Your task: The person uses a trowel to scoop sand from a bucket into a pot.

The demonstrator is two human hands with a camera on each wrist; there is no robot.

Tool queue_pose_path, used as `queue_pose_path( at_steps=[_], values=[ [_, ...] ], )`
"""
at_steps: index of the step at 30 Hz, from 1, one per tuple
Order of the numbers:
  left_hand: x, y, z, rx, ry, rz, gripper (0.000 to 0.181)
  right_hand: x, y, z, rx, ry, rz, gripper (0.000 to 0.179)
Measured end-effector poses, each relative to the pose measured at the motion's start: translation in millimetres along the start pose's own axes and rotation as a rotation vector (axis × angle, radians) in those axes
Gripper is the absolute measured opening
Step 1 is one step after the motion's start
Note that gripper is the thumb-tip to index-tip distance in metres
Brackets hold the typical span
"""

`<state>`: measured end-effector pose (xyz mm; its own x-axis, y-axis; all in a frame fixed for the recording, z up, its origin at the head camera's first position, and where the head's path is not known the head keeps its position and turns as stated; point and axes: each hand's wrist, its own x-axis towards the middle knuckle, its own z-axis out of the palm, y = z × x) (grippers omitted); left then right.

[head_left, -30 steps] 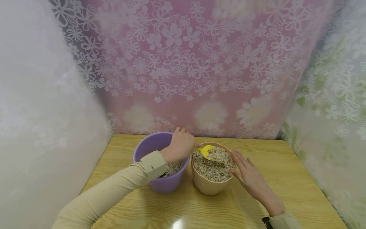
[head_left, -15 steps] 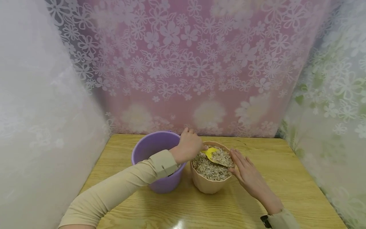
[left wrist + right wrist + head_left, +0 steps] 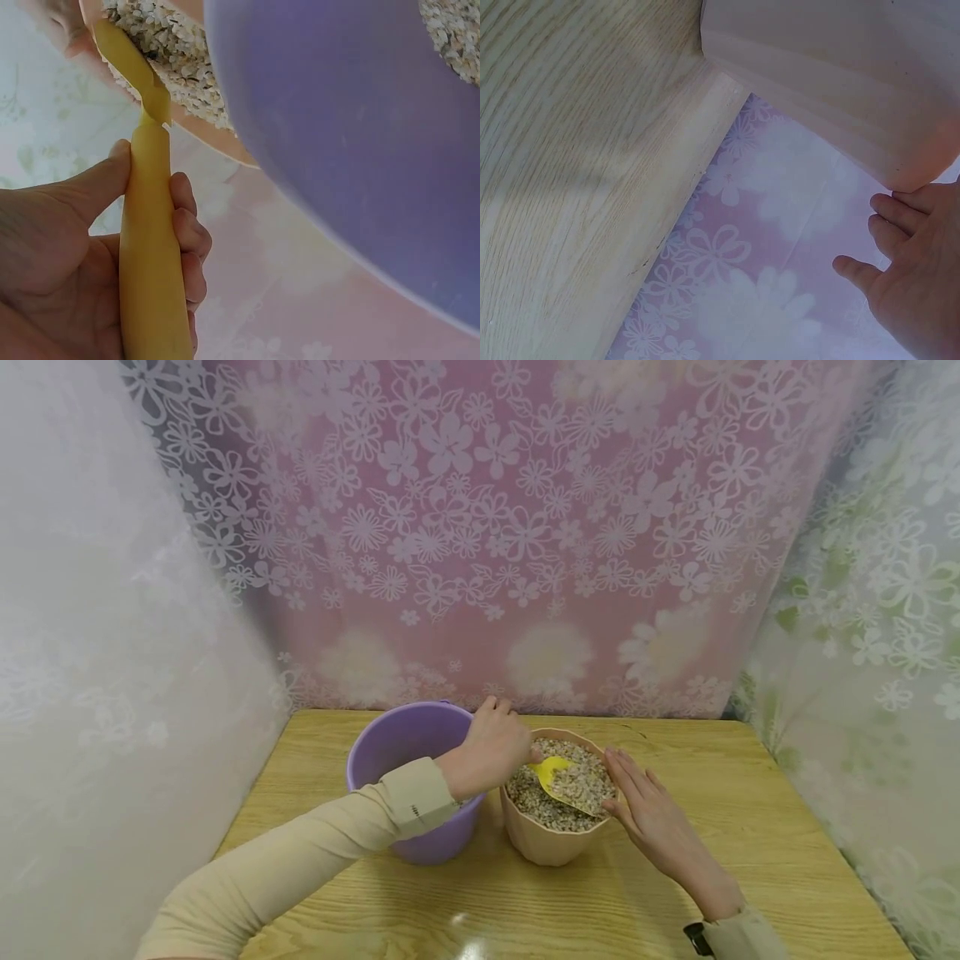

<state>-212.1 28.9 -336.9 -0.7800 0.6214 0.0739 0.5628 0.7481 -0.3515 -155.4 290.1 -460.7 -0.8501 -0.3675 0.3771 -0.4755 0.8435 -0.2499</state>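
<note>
My left hand (image 3: 491, 745) grips the thick handle of a yellow hand trowel (image 3: 152, 240), fingers curled round it and thumb along its side. The trowel's blade lies over the peach flowerpot (image 3: 546, 850), with pale, coarse granules on and around it. That pot is filled close to its rim with the granules (image 3: 551, 810). Against the pot's right side rests my right hand (image 3: 667, 831), fingers straight and touching the rim. In the right wrist view its fingertips meet the pot wall (image 3: 832, 90). A purple bucket (image 3: 435, 847) stands left of the pot, under my left forearm.
More granules (image 3: 457, 37) lie inside the bucket. Both containers stand on a wood-grain table (image 3: 480, 910). A pink flowered curtain (image 3: 465, 568) hangs behind the table's back edge, and pale sheets flank both sides.
My left hand has moved right with the trowel, whose blade has shifted across the pot towards its right front rim. The right hand stays at the pot's side.
</note>
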Motion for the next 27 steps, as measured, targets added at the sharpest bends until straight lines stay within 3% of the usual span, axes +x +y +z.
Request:
queue_pose_path(
  at_steps=[18, 27],
  values=[
    [-11.1, -28.5, -0.4, 0.044, 0.065, 0.115, 0.046, 0.7, 0, 1, -0.004, 0.005, -0.001, 0.069],
    [-12.3, -44.6, 0.4, 0.051, 0.088, 0.119, 0.044, -0.2, -1, 1, 0.007, -0.010, 0.016, 0.069]
  ],
)
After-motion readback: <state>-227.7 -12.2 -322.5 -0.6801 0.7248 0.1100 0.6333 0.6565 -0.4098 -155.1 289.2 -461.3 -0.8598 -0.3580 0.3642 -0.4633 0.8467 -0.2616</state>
